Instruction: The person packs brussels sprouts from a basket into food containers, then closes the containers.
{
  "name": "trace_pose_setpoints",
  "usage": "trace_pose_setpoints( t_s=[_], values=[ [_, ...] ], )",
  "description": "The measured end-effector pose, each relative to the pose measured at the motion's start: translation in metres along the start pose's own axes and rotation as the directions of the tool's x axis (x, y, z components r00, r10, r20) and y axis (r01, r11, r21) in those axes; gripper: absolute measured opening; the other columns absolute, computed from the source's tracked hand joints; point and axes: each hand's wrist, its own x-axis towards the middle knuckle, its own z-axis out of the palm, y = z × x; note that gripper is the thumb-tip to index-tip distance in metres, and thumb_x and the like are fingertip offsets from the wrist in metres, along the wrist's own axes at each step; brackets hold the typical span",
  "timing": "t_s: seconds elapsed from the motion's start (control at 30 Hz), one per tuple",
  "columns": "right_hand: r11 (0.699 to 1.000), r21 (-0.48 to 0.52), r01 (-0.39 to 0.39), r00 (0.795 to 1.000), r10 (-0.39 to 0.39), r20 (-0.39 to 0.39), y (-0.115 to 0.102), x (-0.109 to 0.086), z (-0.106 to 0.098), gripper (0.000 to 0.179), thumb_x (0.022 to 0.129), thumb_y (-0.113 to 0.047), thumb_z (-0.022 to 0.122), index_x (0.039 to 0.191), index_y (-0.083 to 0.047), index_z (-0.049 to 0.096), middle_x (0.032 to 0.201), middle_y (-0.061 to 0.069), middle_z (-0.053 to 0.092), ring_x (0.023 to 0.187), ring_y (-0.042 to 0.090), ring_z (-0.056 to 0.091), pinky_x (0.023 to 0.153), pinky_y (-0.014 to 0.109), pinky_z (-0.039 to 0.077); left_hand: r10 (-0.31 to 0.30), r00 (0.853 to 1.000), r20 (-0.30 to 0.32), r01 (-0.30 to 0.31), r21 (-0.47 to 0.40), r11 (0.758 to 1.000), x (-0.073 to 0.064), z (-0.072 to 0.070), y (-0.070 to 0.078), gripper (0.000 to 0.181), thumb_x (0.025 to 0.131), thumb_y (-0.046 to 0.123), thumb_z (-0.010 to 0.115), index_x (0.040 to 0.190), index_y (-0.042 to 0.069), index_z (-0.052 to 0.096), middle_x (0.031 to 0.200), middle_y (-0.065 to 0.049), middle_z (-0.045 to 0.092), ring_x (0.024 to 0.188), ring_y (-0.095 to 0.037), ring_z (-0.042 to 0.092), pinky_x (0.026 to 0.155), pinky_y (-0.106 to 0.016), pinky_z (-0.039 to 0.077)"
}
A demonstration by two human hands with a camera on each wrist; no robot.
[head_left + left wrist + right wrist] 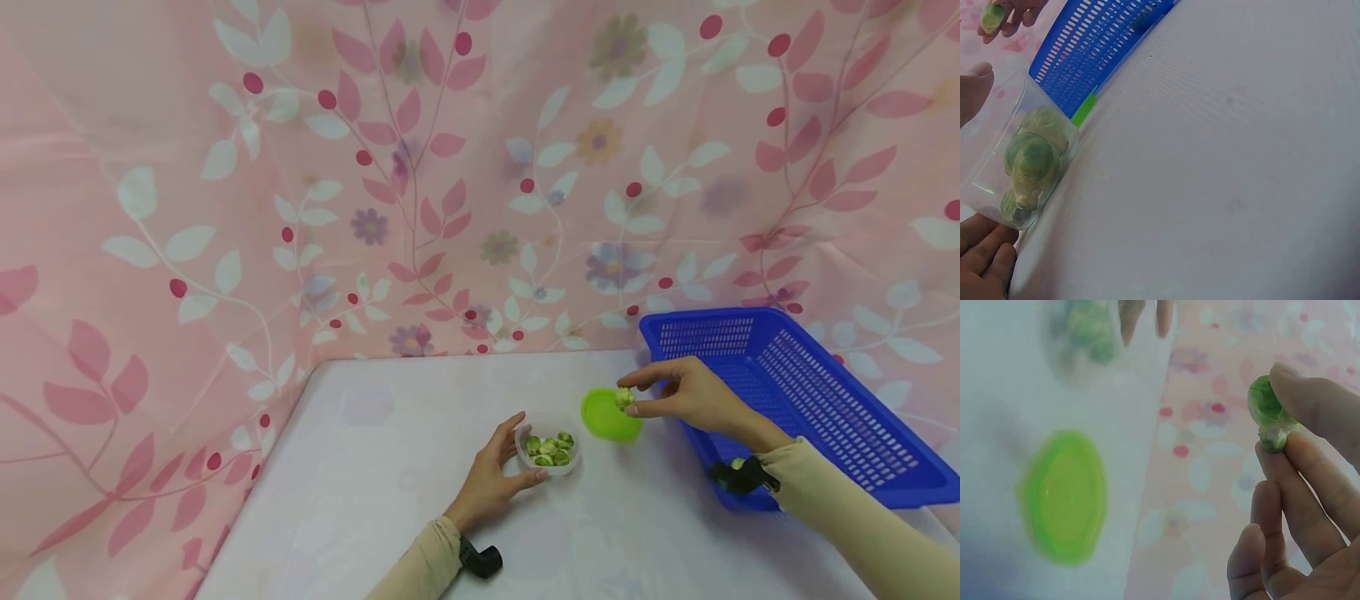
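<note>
A small clear plastic container (561, 472) stands on the table with several Brussels sprouts (550, 450) inside. My left hand (491, 475) holds it from the left, thumb on the near side and fingers on the far side. In the left wrist view the sprouts (1032, 162) show through the container's wall. Over the green lid (603, 421), my right hand (693, 398) pinches a single Brussels sprout (624, 398) between thumb and fingertips. The right wrist view shows that sprout (1267, 409) up close, leafy and green with a pale base.
At the right stands a large blue perforated basket (832, 367), close under my right forearm; a sprout (738, 462) shows partly in it. The green lid lies flat between container and basket. A white cloth covers the table (352, 467), and a flowered pink curtain (480, 183) hangs behind.
</note>
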Motion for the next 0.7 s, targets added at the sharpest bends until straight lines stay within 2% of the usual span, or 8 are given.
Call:
trace_pose_setpoints(
  t_s=[0.07, 0.17, 0.27, 0.4, 0.53, 0.63, 0.7],
  values=[
    [1.0, 0.01, -0.001, 1.0, 0.001, 0.004, -0.003, 0.002, 0.006, 0.035, 0.083, -0.029, 0.093, 0.116, -0.023, 0.082, 0.112, 0.003, 0.081, 0.059, 0.014, 0.056, 0.051, 0.025, 0.049, 0.0, 1.0, 0.001, 0.0, 0.002, 1.0, 0.0, 0.0, -0.001, 0.093, 0.093, 0.028, 0.085, 0.168, 0.021, 0.03, 0.166, -0.013, 0.045, 0.153, -0.03, 0.047, 0.126, -0.044, 0.043],
    [1.0, 0.023, 0.009, 1.0, -0.009, 0.01, -0.007, 0.006, 0.017, 0.034, 0.084, -0.03, 0.092, 0.116, -0.024, 0.082, 0.113, 0.004, 0.08, 0.063, 0.012, 0.06, 0.053, 0.025, 0.051, -0.002, 1.0, 0.001, 0.002, 0.002, 1.0, 0.0, 0.0, -0.001, 0.092, 0.093, 0.028, 0.085, 0.167, 0.024, 0.031, 0.166, -0.012, 0.045, 0.153, -0.029, 0.047, 0.126, -0.044, 0.043],
    [0.999, 0.03, 0.03, 0.999, -0.03, 0.018, -0.009, 0.01, 0.029, 0.034, 0.084, -0.03, 0.092, 0.115, -0.021, 0.082, 0.115, 0.006, 0.08, 0.078, 0.013, 0.067, 0.06, 0.025, 0.055, -0.011, 1.0, 0.003, 0.011, -0.005, 1.0, 0.0, 0.0, -0.001, 0.091, 0.093, 0.028, 0.085, 0.167, 0.029, 0.031, 0.167, -0.011, 0.044, 0.153, -0.028, 0.046, 0.127, -0.044, 0.042],
    [0.998, 0.04, 0.04, 0.999, -0.041, 0.032, -0.009, 0.015, 0.047, 0.032, 0.084, -0.031, 0.092, 0.114, -0.023, 0.083, 0.115, 0.003, 0.08, 0.089, 0.013, 0.068, 0.064, 0.024, 0.055, -0.027, 1.0, 0.008, 0.027, -0.007, 1.0, 0.0, 0.0, 0.0, 0.09, 0.094, 0.03, 0.084, 0.166, 0.033, 0.031, 0.168, -0.01, 0.044, 0.153, -0.028, 0.046, 0.127, -0.045, 0.042],
    [0.998, 0.049, 0.039, 0.998, -0.041, 0.051, -0.011, 0.019, 0.064, 0.032, 0.084, -0.031, 0.092, 0.114, -0.024, 0.083, 0.115, -0.001, 0.08, 0.098, 0.012, 0.069, 0.07, 0.024, 0.057, -0.036, 0.999, 0.007, 0.036, -0.004, 0.999, -0.001, 0.0, -0.001, 0.088, 0.094, 0.031, 0.084, 0.164, 0.04, 0.031, 0.168, -0.009, 0.044, 0.153, -0.029, 0.046, 0.127, -0.047, 0.042],
    [0.998, 0.049, 0.038, 0.998, -0.041, 0.049, -0.015, 0.022, 0.076, 0.031, 0.084, -0.029, 0.092, 0.113, -0.023, 0.083, 0.115, -0.001, 0.081, 0.098, 0.011, 0.068, 0.069, 0.024, 0.057, -0.031, 1.0, 0.004, 0.031, -0.001, 1.0, -0.001, 0.0, -0.001, 0.088, 0.094, 0.031, 0.084, 0.163, 0.043, 0.031, 0.167, -0.009, 0.044, 0.153, -0.029, 0.047, 0.126, -0.048, 0.042],
    [0.998, 0.043, 0.036, 0.999, -0.038, 0.039, -0.017, 0.024, 0.084, 0.031, 0.083, -0.028, 0.093, 0.112, -0.022, 0.083, 0.114, -0.002, 0.081, 0.1, 0.014, 0.069, 0.068, 0.025, 0.058, -0.025, 1.0, 0.004, 0.025, 0.002, 1.0, -0.001, -0.001, 0.0, 0.089, 0.094, 0.031, 0.084, 0.165, 0.038, 0.031, 0.167, -0.01, 0.044, 0.152, -0.03, 0.047, 0.126, -0.048, 0.043]
  ],
)
